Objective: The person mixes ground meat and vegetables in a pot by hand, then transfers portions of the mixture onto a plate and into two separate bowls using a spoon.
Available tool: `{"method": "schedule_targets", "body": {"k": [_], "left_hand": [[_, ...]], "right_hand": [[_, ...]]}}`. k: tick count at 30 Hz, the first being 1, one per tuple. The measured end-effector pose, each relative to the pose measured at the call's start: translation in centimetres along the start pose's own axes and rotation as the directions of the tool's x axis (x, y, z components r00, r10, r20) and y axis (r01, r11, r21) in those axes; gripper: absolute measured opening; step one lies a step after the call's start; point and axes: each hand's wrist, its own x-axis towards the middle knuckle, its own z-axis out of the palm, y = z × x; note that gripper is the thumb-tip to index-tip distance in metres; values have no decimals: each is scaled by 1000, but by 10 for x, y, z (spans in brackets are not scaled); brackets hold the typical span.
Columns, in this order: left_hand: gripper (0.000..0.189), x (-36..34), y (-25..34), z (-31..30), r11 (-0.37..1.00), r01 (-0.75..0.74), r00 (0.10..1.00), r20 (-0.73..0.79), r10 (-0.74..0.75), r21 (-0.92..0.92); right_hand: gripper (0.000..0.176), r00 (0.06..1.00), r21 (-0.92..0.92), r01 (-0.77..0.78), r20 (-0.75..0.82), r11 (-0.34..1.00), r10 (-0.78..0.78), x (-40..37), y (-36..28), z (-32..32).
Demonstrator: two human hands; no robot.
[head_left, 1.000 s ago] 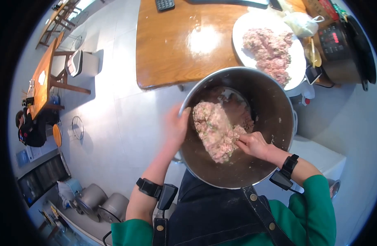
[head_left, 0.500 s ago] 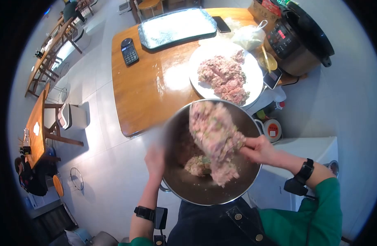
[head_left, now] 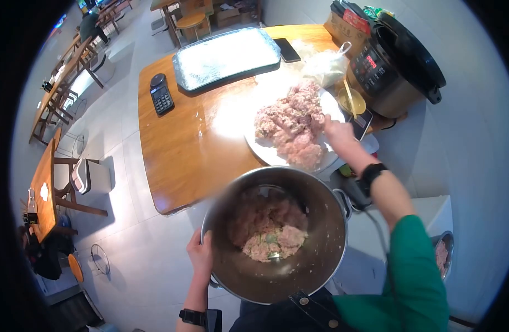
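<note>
Lifted meat [head_left: 292,123] has moved onto the plate [head_left: 256,148]; right hand [head_left: 341,134] touches it, grip unclear; left hand [head_left: 199,253] clasps pot [head_left: 324,235], probably for steadiness.

A clear stretch of wooden table [head_left: 171,149] is left between the card reader [head_left: 161,94] and the pot [head_left: 288,296]. The plate's [head_left: 256,148] far side is hemmed in by the plastic bag [head_left: 326,67], the small bowl [head_left: 351,102] and the cooker [head_left: 376,74]; access from above is left uncovered.
</note>
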Motion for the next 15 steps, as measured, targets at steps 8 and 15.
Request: {"method": "schedule_targets", "body": {"k": [8, 15], "left_hand": [[17, 1, -27, 2, 958, -284, 957, 63, 282, 27], [16, -1, -25, 2, 983, -168, 984, 46, 172, -68]], "right_hand": [[9, 986, 29, 75, 149, 997, -79, 26, 36, -47], [15, 993, 54, 89, 67, 995, -92, 37, 54, -96]]}}
